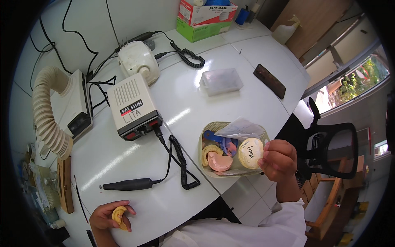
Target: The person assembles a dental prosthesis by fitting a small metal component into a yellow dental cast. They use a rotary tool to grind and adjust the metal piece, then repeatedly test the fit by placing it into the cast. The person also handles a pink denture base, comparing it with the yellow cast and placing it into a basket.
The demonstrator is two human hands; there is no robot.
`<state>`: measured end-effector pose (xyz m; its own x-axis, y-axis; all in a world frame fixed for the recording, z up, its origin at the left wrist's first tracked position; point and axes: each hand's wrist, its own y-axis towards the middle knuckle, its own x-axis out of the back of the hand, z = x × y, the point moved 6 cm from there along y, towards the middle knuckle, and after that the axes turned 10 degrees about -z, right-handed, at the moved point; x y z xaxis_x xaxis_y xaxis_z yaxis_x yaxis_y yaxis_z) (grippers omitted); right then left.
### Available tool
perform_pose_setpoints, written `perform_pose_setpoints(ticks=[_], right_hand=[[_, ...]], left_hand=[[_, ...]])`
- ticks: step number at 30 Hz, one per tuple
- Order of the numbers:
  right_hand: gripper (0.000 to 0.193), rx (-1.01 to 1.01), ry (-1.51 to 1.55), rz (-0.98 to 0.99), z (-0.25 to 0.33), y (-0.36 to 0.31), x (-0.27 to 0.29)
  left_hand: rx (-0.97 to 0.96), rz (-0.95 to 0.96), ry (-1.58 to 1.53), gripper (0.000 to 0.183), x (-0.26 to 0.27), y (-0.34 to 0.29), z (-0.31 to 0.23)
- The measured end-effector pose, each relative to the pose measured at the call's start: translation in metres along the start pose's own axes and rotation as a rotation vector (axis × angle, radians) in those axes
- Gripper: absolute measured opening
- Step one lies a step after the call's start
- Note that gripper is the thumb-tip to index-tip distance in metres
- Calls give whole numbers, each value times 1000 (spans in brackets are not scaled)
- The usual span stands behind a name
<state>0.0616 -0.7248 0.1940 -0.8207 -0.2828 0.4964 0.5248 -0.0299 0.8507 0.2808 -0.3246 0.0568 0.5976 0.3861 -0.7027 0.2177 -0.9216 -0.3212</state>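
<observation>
Near the table's front left, my left hand point(106, 216) is closed around a yellow plaster dental model point(119, 217), gripped between thumb and fingers. My right hand point(280, 159) pinches the edge of a pale yellow plaster cast point(250, 153), its flat face with dark handwriting turned up. This cast is over the right side of a cream plastic basket point(204, 168). Inside the basket lie a pink dental model point(219, 161), a yellow arch-shaped model point(210, 150), a blue impression tray point(211, 135) with purple material, and a clear plastic bag point(240, 128).
A white control box point(131, 101) with a coiled cord joins a black handpiece point(128, 184) on the table. A ribbed hose point(47, 107) stands at left. Farther back are a translucent box point(222, 81), a phone point(269, 81) and stacked cartons point(203, 26). A black chair point(333, 144) stands right.
</observation>
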Motion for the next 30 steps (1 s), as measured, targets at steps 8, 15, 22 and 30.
perform_pose_setpoints(ticks=[8,15,22,30], right_hand=[[24,153,-25,388,0,18,-13],[17,66,-195,876,-6,16,-35],[18,-63,-190,980,6,19,-58],[12,-169,100,997,-10,10,-74]], left_hand=[[-13,-3,97,71,-2,2,-3],[-8,14,73,70,-4,1,-5],[4,1,51,71,-3,1,-3],[12,-6,51,70,-6,2,-4]])
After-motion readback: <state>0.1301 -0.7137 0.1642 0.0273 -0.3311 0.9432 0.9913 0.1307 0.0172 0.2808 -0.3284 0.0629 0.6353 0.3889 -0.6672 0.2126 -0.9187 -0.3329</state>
